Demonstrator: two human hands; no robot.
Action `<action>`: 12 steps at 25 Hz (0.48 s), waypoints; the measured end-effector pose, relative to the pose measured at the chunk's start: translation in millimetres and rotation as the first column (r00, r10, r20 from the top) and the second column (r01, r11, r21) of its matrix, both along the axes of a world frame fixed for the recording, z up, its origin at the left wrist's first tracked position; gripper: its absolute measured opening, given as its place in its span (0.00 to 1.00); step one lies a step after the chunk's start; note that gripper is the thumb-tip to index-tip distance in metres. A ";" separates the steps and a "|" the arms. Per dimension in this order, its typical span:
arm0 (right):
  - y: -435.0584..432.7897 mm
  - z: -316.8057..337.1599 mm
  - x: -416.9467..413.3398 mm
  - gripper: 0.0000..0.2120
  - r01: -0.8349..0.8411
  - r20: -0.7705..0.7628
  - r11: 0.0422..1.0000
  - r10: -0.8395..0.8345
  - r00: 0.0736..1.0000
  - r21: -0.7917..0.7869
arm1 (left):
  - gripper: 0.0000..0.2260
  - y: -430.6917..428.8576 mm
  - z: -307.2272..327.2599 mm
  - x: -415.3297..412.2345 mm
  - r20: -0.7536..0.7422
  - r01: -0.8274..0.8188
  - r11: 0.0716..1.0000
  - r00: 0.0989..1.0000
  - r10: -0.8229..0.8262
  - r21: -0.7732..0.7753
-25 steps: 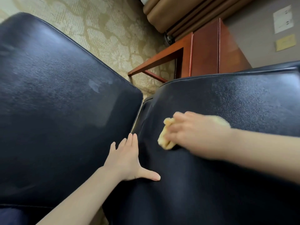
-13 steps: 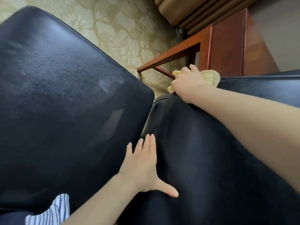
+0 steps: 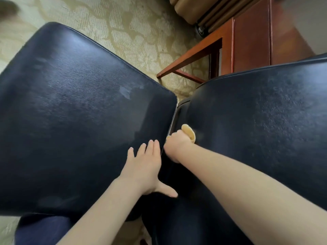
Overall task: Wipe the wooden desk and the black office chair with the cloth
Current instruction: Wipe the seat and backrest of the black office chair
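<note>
— Black leather on the left: why does our left grip (image 3: 146, 167) lie flat on the left cushion (image 3: 70, 112) of the black office chair (image 3: 53, 165)?
— We judge it steadies the chair. Fingers (image 3: 151, 149) are straight and wide, holding nothing, thumb out toward four o'clock across the gap.
— And just right of it?
— Our right grip (image 3: 177, 146) curls around the yellow cloth (image 3: 189, 133), pressing it on the right cushion (image 3: 256, 121) beside the seam, probably to clean that edge; a fold pokes out at one o'clock.
— The wooden tabletop (image 3: 251, 38)?
— At one o'clock of the view, beyond the chair, well apart from our cloth.
</note>
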State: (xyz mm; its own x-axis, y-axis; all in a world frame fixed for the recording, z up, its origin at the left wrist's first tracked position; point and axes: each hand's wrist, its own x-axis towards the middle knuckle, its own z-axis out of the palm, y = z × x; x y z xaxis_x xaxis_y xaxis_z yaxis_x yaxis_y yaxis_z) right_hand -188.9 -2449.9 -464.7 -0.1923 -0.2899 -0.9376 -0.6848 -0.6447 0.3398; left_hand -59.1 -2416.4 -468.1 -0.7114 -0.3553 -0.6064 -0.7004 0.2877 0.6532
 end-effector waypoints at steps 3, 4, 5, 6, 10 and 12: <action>28.3 11.6 17.3 0.15 0.004 0.039 1.000 -0.004 0.999 0.012 | 0.61 4.8 -5.5 21.7 0.048 0.009 1.000 0.999 -0.008 -0.022; 38.5 16.2 24.1 0.15 0.003 0.047 1.000 -0.004 0.999 0.019 | 0.60 7.4 -5.6 28.8 0.059 0.000 1.000 0.998 0.001 -0.015; 48.4 19.8 30.5 0.16 0.006 0.062 1.000 -0.007 0.998 0.027 | 0.58 10.4 -6.1 34.4 0.068 -0.018 1.000 0.998 0.018 -0.005; 61.2 25.9 39.0 0.16 0.017 0.081 0.999 -0.019 0.997 0.030 | 0.56 15.8 -2.1 41.4 0.076 -0.036 0.999 0.996 0.036 -0.008; 105.5 54.4 64.7 0.14 0.031 0.189 1.000 -0.030 0.982 0.001 | 0.45 36.9 19.1 56.9 0.024 -0.107 0.990 0.994 0.110 -0.094; 122.5 73.2 69.8 0.14 0.043 0.249 0.998 -0.033 0.968 -0.035 | 0.40 45.4 34.8 58.0 -0.022 -0.129 0.983 0.992 0.128 -0.130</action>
State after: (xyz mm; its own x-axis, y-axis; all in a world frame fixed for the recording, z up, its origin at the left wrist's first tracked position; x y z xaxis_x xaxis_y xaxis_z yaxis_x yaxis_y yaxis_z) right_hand -119.1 -2327.4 -391.5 0.0336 -0.3250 -0.9451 -0.7747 -0.6059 0.1808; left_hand -1.1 -2371.0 -433.3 -0.6625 -0.5197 -0.5394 -0.7284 0.2793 0.6256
